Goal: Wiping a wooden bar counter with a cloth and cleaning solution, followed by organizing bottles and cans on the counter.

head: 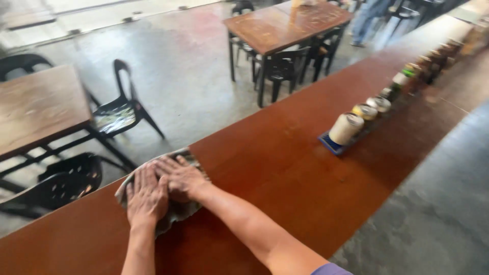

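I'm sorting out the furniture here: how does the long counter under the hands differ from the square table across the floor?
The counter is long and narrow, running far back; the table is short and squarish. The counter carries a row of jars and a grey cloth pressed flat under the left hand and right hand; the table has black chairs around it. The counter is redder, the table browner. Both have wooden tops.
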